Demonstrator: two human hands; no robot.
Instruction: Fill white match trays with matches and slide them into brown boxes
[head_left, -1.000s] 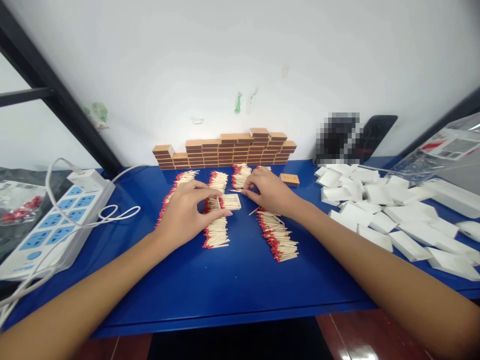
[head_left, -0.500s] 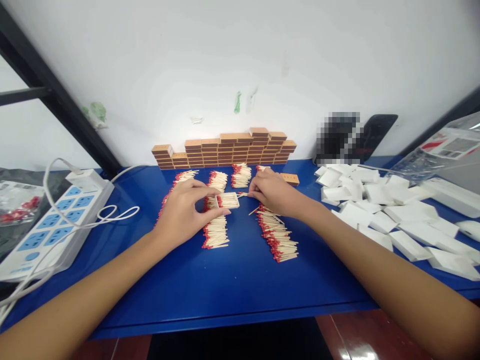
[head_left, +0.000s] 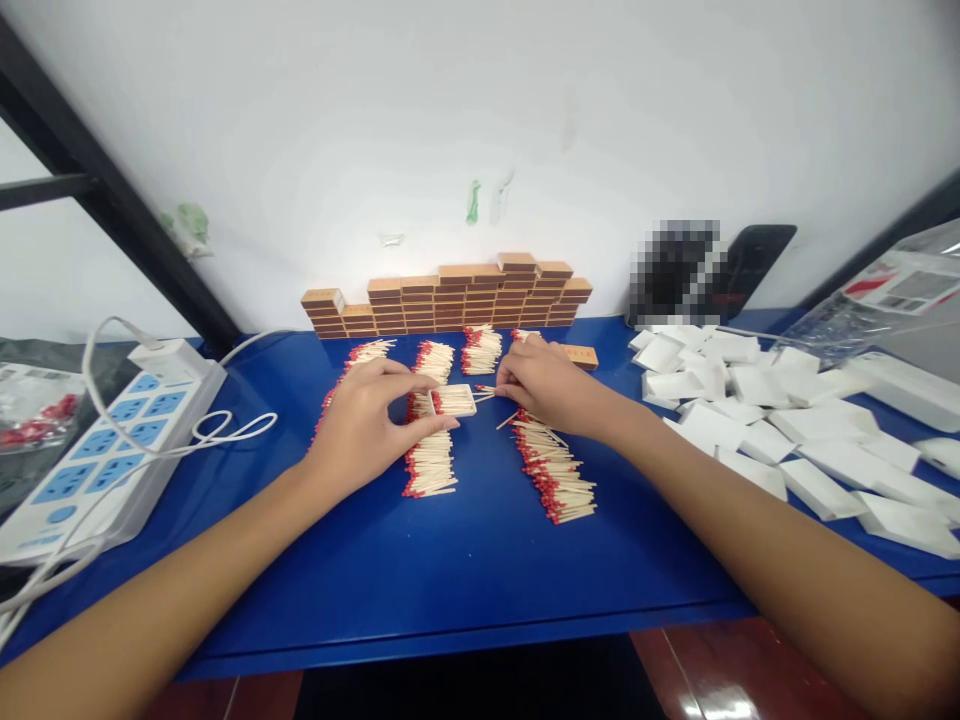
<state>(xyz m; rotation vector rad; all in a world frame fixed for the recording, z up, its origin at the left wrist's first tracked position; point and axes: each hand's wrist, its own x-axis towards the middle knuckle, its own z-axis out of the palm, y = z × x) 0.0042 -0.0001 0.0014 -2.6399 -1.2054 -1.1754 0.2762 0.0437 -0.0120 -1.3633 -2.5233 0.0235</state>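
Note:
My left hand [head_left: 358, 415] is curved around a small white matchbox tray [head_left: 473, 403], thumb on its near side and fingers on its far side. Red-tipped matches lie inside the tray. Just right of it, my right hand [head_left: 546, 385] pinches a couple of matches [head_left: 486, 391], heads pointing left toward the tray. Below the tray a row of matches [head_left: 431, 468] runs toward me. Another match row [head_left: 556, 478] stretches out below my right hand. Beyond the hands lie smaller match piles [head_left: 481, 350]; one on the left is partly hidden by my left hand.
Closed matchboxes [head_left: 465, 300] are stacked against the wall. A single matchbox [head_left: 581, 356] lies behind my right hand. Many white trays [head_left: 750, 410] are heaped on the right of the blue table [head_left: 480, 580]. A power strip [head_left: 112, 450] with white cables sits left.
The matches in my right hand show a little more clearly beside the tray. Both hands stay in nearly the same place.

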